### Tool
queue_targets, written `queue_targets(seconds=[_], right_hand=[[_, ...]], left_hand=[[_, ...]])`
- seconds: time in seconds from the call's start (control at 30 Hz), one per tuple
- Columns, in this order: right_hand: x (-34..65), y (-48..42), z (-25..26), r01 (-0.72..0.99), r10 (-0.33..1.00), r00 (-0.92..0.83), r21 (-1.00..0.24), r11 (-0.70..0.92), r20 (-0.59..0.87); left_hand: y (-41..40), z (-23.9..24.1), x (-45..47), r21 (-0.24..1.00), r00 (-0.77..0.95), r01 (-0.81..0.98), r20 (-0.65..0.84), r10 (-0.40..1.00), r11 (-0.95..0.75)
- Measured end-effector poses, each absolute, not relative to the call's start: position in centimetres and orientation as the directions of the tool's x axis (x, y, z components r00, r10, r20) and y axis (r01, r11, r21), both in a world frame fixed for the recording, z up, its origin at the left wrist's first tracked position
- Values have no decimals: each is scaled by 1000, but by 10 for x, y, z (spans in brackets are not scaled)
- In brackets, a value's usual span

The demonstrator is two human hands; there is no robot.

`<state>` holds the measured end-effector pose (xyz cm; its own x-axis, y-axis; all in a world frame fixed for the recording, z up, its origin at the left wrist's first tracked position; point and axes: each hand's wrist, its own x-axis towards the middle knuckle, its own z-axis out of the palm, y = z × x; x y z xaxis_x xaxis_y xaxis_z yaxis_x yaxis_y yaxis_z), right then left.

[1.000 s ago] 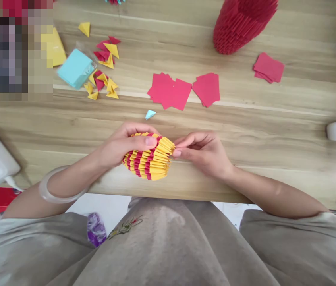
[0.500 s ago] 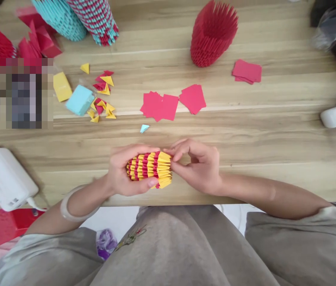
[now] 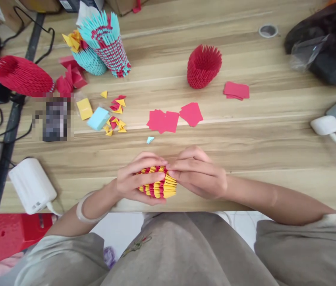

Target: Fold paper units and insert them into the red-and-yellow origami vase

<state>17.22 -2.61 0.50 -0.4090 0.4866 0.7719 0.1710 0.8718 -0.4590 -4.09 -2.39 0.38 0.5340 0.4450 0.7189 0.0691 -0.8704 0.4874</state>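
A small rounded piece of folded-paper origami, built of interlocked yellow and red triangles in bands, lies sideways above the table's front edge. My left hand wraps round it from the left, fingers closed over its far and upper sides. At its right end my right hand has its fingertips pressed together on the yellow points, close to my left fingertips. Whether a loose paper piece is between them is hidden. Beyond my hands lie a small light-blue folded triangle and red paper slips.
Yellow and red folded triangles lie left of the slips, beside a light-blue paper stack and a yellow one. A red origami vase and a blue-red one stand farther back. White adapters flank the table.
The view has tilted to show more of the table's far side. My left hand has turned the origami piece and shifted its fingers over the top. My right fingers have closed in on its upper rim.
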Motion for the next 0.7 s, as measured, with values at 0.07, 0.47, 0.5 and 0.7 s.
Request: queue_targets(seconds=[0.07, 0.47, 0.5, 0.7], right_hand=[[170, -26, 3, 176, 473, -411, -442, 880, 779], [168, -19, -11, 283, 376, -445, -271, 920, 813], [167, -18, -10, 282, 367, -445, -261, 923, 817], [165, 30, 19, 13, 435, -632, -553, 833, 641]], left_hand=[[-24, 5, -42, 470, 543, 89, 716, 439, -878], [-30, -9, -39, 677, 488, 173, 572, 659, -715], [-30, -9, -40, 672, 486, 175, 577, 657, -720], [-29, -5, -44, 785, 356, 47, 565, 744, -618]])
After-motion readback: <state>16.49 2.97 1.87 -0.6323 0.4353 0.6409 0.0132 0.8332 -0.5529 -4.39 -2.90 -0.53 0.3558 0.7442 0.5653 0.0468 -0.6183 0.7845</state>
